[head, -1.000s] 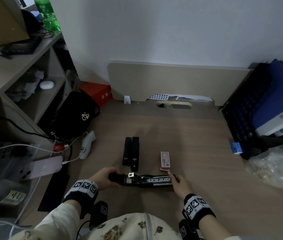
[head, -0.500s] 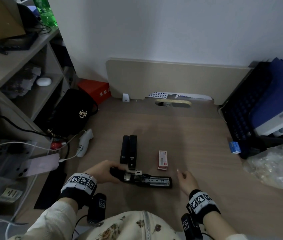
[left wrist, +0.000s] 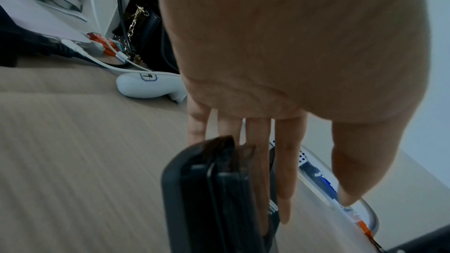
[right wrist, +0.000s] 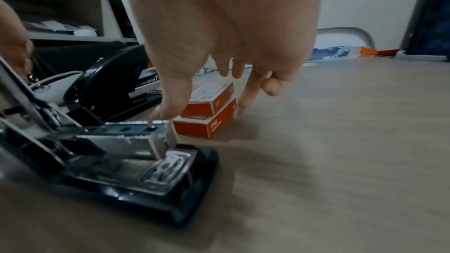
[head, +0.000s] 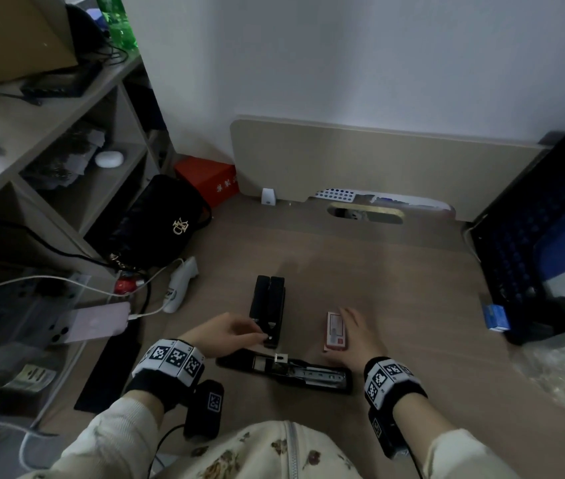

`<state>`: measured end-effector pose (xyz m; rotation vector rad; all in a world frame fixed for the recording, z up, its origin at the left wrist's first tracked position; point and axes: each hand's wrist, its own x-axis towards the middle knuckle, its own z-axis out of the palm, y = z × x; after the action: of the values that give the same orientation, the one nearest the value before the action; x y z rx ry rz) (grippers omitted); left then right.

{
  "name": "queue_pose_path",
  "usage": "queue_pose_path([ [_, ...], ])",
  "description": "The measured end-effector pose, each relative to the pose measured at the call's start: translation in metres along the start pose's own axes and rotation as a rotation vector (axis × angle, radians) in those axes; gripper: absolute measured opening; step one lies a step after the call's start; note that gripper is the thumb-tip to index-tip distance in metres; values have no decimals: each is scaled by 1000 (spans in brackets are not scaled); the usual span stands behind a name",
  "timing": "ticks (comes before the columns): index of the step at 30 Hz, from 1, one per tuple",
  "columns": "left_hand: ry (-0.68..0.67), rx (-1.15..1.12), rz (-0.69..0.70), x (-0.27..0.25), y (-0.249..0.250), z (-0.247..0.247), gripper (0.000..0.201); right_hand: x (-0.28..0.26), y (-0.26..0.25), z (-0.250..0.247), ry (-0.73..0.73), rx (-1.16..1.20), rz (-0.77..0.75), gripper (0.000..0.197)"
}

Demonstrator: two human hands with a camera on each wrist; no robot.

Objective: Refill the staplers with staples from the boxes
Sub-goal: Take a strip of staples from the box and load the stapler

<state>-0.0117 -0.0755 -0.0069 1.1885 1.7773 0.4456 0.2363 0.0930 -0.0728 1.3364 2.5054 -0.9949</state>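
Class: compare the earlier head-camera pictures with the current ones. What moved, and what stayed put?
Left hand let go of the opened stapler and reached to the closed staplers. Right hand moved forward onto the staple boxes. Staplers and boxes stayed in place.

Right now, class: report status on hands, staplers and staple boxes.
Left hand open, fingertips at closed staplers. Right hand open over stacked staple boxes, not yet gripping. Opened stapler lies flat. Nothing blocking.
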Motion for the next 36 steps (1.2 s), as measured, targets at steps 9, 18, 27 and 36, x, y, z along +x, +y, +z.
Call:
queue_pose_path([
  [9, 26, -39, 5, 7, 1, -6, 21, 4, 2, -7, 152, 148, 71, 79],
  [18, 81, -103, 96, 19, 24, -9, 25, 4, -19, -27, 220, 398, -30, 78],
  [27, 102, -237, 170, 27, 43, -8, 37, -1, -59, -54, 393, 541, -105, 72],
  [36, 100, -456, 264, 25, 85, 0, 39, -14, -95, -59, 348, 419, -270, 76],
])
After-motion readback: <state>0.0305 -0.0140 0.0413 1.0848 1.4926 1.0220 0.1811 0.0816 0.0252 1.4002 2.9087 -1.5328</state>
